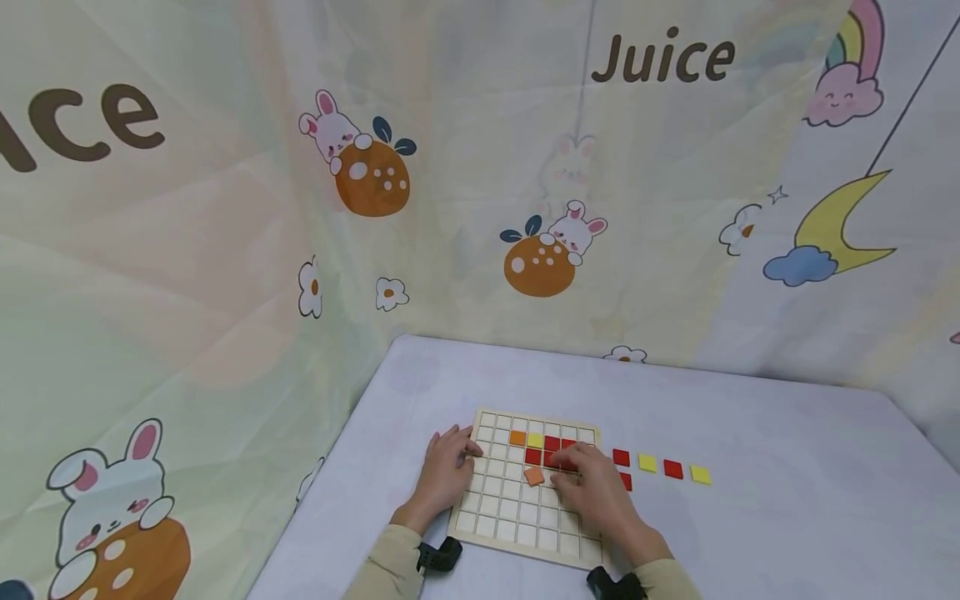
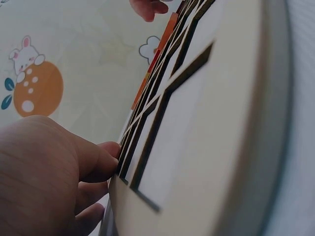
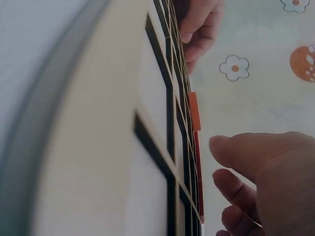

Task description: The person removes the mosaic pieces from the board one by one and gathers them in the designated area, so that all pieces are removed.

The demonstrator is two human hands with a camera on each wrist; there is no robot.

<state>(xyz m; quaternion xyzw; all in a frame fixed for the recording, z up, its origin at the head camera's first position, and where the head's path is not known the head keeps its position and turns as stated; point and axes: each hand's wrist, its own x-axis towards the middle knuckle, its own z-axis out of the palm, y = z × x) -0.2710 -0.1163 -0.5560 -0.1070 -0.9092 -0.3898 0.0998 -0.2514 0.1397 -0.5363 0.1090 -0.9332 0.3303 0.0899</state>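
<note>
A wooden grid board (image 1: 501,506) with white square cells lies on the table. Along its left edge my left hand (image 1: 444,468) grips the rim; in the left wrist view the thumb (image 2: 101,160) lies on top and the other fingers are beside the edge. My right hand (image 1: 592,490) hovers over the board's right half, thumb and fingers apart, holding nothing. Just left of its fingertips an orange tile (image 1: 534,476) sits askew across the cells. Above that are red tiles (image 1: 533,457), a yellow tile (image 1: 535,440) and another orange tile (image 1: 517,437). The right hand partly hides the red ones.
Right of the board, loose red tiles (image 1: 672,470) and yellow tiles (image 1: 701,475) lie on the white table (image 1: 795,500). A printed cloth backdrop (image 1: 465,167) rises behind the table and along its left side. Each wrist carries a black camera (image 1: 441,555).
</note>
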